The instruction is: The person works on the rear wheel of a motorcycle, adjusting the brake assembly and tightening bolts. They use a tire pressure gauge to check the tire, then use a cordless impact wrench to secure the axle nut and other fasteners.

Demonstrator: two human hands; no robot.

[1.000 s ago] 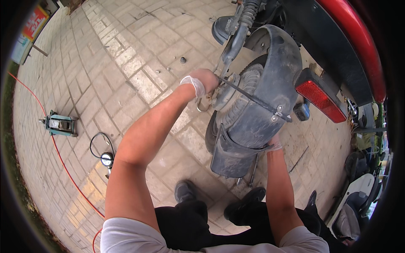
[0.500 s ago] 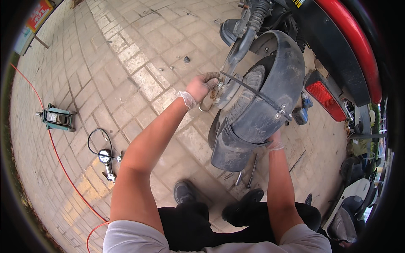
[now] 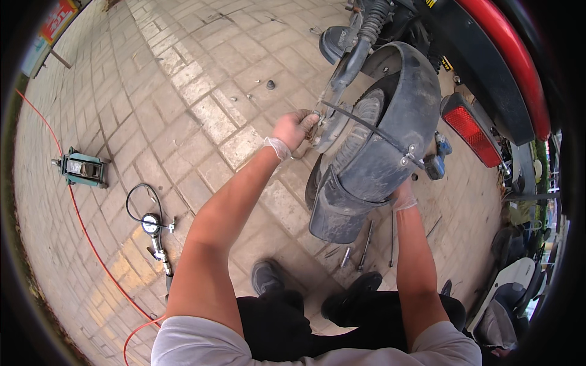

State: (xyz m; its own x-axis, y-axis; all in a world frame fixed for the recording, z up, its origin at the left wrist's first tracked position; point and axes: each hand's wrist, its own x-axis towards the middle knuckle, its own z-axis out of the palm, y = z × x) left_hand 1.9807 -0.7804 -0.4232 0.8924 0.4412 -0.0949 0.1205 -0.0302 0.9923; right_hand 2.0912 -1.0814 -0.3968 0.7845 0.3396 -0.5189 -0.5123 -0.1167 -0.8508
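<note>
My left hand [image 3: 294, 131], in a thin translucent glove, has fingers closed on a small metal fitting [image 3: 316, 119] at the left side of the scooter's rear wheel hub [image 3: 331, 133]. A grey, dusty fender [image 3: 375, 174] arches over the tyre, with a thin black bracket [image 3: 360, 122] crossing toward the hub. My right hand [image 3: 403, 196], also gloved, reaches under the fender's right side, its fingertips hidden. The shock absorber [image 3: 369, 30] rises ahead of the hub. A red reflector [image 3: 469, 131] hangs to the right, with a blue tool [image 3: 434, 166] on the paving below it.
A teal jack [image 3: 82, 168], red hose [image 3: 104, 262] and pressure gauge [image 3: 151, 224] lie at left on the bricks. A black cap [image 3: 270, 85] and small bolts sit beyond my left hand. Long tools [image 3: 366, 245] lie behind the wheel; other scooters [image 3: 506, 283] stand at right.
My left thumb and fingers have shifted into clearer view at the hub. My right forearm has moved slightly right and forward. The view has shifted, showing more of the gauge and tools.
</note>
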